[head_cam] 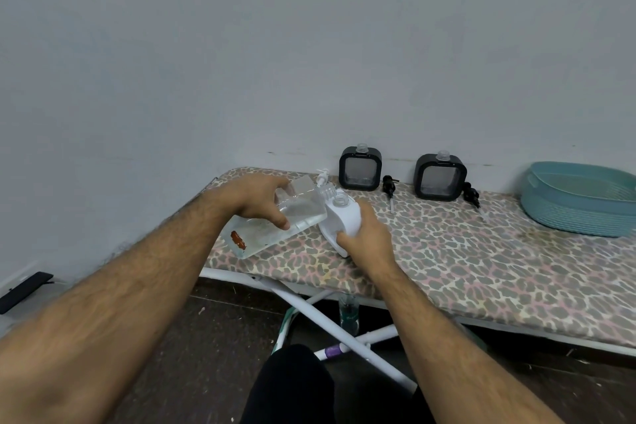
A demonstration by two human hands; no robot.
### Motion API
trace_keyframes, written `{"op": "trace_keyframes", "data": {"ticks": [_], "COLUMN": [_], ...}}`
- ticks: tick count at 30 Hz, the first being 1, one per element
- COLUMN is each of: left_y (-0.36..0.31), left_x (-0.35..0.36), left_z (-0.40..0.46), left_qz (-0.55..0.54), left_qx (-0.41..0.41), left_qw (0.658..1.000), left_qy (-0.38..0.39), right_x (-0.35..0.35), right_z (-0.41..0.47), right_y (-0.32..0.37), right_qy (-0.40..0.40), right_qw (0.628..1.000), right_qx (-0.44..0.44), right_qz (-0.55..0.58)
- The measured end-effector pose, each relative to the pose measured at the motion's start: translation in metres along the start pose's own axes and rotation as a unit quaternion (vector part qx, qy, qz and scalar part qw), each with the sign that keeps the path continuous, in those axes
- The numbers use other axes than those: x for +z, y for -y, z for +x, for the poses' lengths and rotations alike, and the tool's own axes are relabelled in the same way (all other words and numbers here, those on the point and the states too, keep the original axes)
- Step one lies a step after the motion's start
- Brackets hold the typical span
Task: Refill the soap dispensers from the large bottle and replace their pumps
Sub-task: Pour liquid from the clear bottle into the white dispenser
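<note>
On the leopard-print ironing board the left hand grips one large clear plastic bottle, tilted with its mouth against the open neck of one white square dispenser, which the right hand holds. Two black-framed square dispensers stand at the wall, pumps off. Two black pumps lie beside them; one white pump lies behind the bottle. One teal basket sits right.

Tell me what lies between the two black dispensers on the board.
In the head view, a black pump lies on the board between the left black dispenser and the right black dispenser, its tube pointing toward the camera. Both necks are open.
</note>
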State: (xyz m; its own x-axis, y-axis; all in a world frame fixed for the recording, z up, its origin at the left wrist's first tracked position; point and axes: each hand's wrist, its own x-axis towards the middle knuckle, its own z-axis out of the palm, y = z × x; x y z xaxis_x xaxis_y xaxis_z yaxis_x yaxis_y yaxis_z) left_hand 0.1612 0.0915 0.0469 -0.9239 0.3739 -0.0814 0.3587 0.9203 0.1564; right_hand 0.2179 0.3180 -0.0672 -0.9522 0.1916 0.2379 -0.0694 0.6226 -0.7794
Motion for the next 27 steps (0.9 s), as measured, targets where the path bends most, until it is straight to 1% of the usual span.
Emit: {"op": "trace_keyframes", "data": {"ticks": [13,20,27], "left_y": [-0.006,-0.011,-0.013], "left_x": [-0.004,-0.010,-0.014], "left_z": [0.003,0.003,0.004], "left_qz": [0.027,0.050,0.050], "left_qx": [0.007,-0.006,-0.014], "left_qw": [1.000,0.999,0.998], "left_qy": [0.008,0.019,0.031], "right_x": [0.003,0.004,0.005], "right_z": [0.003,0.006,0.008], "right_y": [-0.006,-0.008,-0.009], "right_qy": [-0.002,0.006,0.006], "right_qw": [1.000,1.000,1.000], "right_qx": [-0.003,-0.001,-0.004], "right_qz": [0.001,0.001,-0.009]}}
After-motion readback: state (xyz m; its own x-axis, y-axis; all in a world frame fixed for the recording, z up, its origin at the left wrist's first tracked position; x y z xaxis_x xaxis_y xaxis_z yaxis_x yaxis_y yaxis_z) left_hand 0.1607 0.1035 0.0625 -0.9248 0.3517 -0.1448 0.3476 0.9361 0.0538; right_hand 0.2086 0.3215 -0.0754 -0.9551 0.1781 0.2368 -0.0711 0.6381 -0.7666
